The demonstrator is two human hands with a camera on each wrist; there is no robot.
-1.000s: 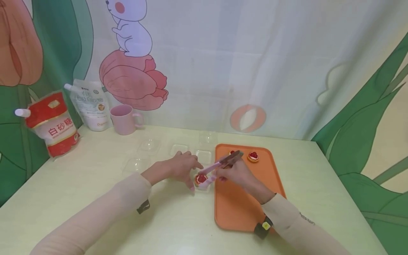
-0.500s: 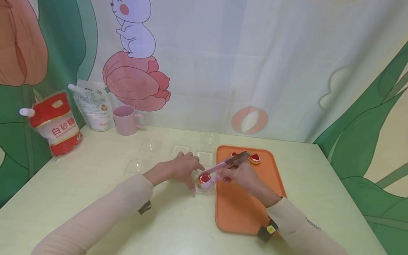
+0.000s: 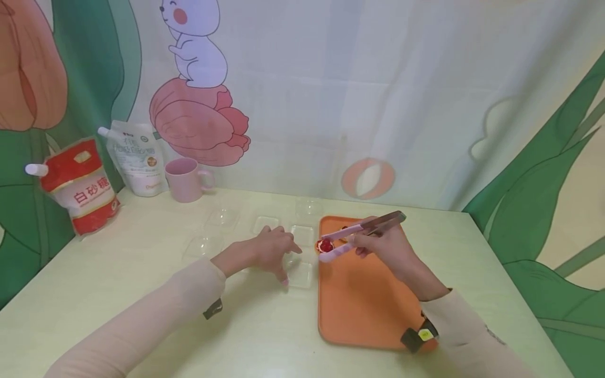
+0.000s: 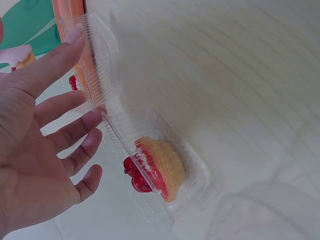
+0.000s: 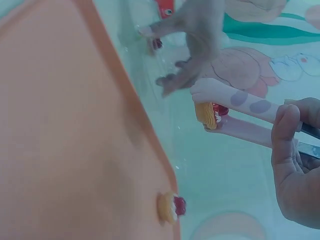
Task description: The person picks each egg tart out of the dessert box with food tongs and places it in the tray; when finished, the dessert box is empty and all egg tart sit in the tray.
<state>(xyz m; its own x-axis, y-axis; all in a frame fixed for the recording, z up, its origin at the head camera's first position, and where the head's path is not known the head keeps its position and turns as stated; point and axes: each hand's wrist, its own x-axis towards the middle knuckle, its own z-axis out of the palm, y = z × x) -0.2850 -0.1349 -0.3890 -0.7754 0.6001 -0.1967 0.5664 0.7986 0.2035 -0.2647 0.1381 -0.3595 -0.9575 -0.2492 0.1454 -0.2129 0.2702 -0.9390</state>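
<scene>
Over the left edge of the orange tray (image 3: 359, 299), a small berry tart (image 3: 324, 245) sits between the pink tips of a pair of tongs (image 3: 366, 226). My right hand (image 3: 385, 244) grips the tongs by the metal part. My left hand (image 3: 271, 249) is spread beside a clear plastic box (image 3: 300, 274), thumb and fingertips at its rim; whether they touch it is unclear. The left wrist view has another tart (image 4: 160, 170) lying in a clear box just past the fingers; in the head view the left hand hides it.
One more tart (image 3: 344, 231) stays on the tray's far part. Other clear boxes (image 3: 202, 245) stand left and behind the left hand. A pink mug (image 3: 183, 180), a red sugar bag (image 3: 84, 184) and a white pouch (image 3: 137, 160) stand at the back left.
The tongs and the tart between them have moved up and right, from over the clear box to the tray's edge. The left hand has hardly moved.
</scene>
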